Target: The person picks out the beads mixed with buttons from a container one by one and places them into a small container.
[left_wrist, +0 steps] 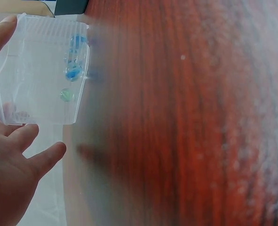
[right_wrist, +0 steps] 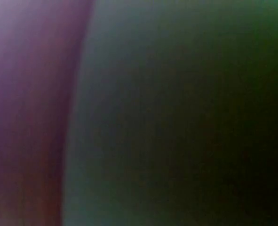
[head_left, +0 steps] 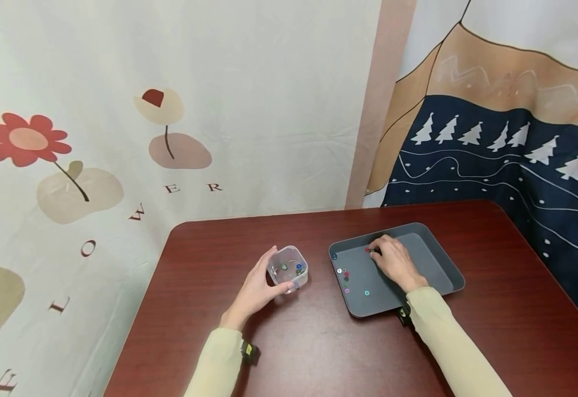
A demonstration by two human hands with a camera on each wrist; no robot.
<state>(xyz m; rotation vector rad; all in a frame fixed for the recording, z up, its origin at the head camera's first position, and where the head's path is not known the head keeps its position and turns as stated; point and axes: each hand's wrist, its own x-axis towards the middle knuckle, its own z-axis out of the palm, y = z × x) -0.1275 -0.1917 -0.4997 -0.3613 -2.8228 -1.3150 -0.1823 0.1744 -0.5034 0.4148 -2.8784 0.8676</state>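
My left hand (head_left: 256, 289) holds a small clear plastic box (head_left: 289, 255) by its sides, thumb on the near side and fingers on the far side. In the left wrist view, blue glass-like beads (left_wrist: 73, 72) and a green bead (left_wrist: 65, 95) show through the wall of the box. Over the grey tray (head_left: 428, 256), my right hand (head_left: 393, 260) reaches down with bent fingers. A small red piece (head_left: 367, 250) lies at its fingertips, beside a dark bit; whether they are pinched is too small to tell. The right wrist view is dark and blurred.
Several small coloured pieces (head_left: 346, 274) lie along the tray's left side, with a teal ring (head_left: 367, 293) nearer its front edge. Box and tray are apart on the reddish-brown wooden table (head_left: 309, 342). A printed curtain (head_left: 279, 110) hangs behind the table.
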